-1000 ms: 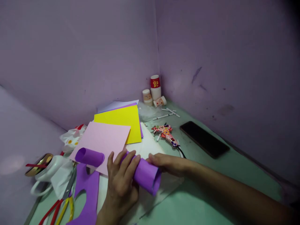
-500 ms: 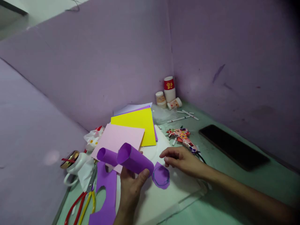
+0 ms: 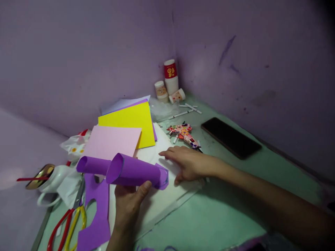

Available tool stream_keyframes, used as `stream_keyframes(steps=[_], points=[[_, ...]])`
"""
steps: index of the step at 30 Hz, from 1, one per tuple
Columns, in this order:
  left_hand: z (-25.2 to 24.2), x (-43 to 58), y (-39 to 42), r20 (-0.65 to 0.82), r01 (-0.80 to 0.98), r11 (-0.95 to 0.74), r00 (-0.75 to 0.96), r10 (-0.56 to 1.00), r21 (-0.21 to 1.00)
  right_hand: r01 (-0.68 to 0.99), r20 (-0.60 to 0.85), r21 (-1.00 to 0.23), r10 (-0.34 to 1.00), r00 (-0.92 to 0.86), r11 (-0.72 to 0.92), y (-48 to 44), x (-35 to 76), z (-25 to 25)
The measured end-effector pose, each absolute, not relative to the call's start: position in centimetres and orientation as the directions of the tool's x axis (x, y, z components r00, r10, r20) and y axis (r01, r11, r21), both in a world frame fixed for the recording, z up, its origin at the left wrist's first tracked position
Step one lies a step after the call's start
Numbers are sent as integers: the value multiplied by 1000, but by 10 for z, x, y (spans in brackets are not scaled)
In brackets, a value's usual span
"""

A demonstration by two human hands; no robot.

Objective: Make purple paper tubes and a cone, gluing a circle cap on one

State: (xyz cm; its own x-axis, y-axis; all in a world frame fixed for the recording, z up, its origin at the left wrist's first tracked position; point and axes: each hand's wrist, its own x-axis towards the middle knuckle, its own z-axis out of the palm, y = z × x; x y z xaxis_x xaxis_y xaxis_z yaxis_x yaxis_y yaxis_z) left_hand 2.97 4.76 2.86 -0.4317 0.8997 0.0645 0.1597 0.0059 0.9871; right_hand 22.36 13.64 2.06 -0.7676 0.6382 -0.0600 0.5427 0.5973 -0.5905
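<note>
My left hand (image 3: 131, 200) grips a rolled purple paper tube (image 3: 133, 170), its thumb along the near side and its open end facing left. Behind it, a narrower purple paper tube (image 3: 93, 165) sticks out to the left; whether my fingers touch it is hidden. At the wide tube's right end is a cut purple paper piece (image 3: 163, 177) with a drawn circle, partly covered by the tube. My right hand (image 3: 187, 162) hovers just right of that piece, fingers apart and holding nothing. Beneath both hands lies a white board (image 3: 157, 211).
Pink (image 3: 112, 141) and yellow paper sheets (image 3: 128, 123) lie behind the tubes. On the left are red-handled (image 3: 61, 228) and yellow-handled scissors (image 3: 75, 226), a purple offcut (image 3: 95, 218) and a white mug (image 3: 56, 183). Paper cups (image 3: 171, 83), a floral-patterned tool (image 3: 184, 132) and a phone (image 3: 231, 137) stand or lie farther back.
The view has swung, shifting the scene left and upward. The wide tube has levelled and now overlaps the cut purple piece. My right hand's fingers have spread and reach lower beside it.
</note>
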Motion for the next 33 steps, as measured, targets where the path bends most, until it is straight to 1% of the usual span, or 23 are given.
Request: stream_keyframes(steps=[4,7,10,16,20,24,29,33], points=[[21,37,47,-10,230,104,-377,926,967,531,-39,-589,635,-771,609,139,225,18],[15,39,48,-92,231,204,-418,904,951,516,10,-584,641,-767,627,140,225,12],[11,42,47,-107,246,241,-459,882,939,498,49,-578,636,-770,647,140,225,8],[9,45,46,-75,312,243,-465,882,919,513,30,-580,645,-763,633,140,224,7],[10,47,48,-78,262,222,-465,882,939,498,52,-588,644,-763,637,140,224,4],[11,50,48,-92,260,239,-474,876,935,498,43,-587,639,-768,638,140,224,6],[12,53,47,-119,189,229,-463,878,955,495,48,-590,639,-768,639,137,222,10],[10,53,47,-118,178,220,-455,883,959,492,57,-600,648,-759,630,131,215,10]])
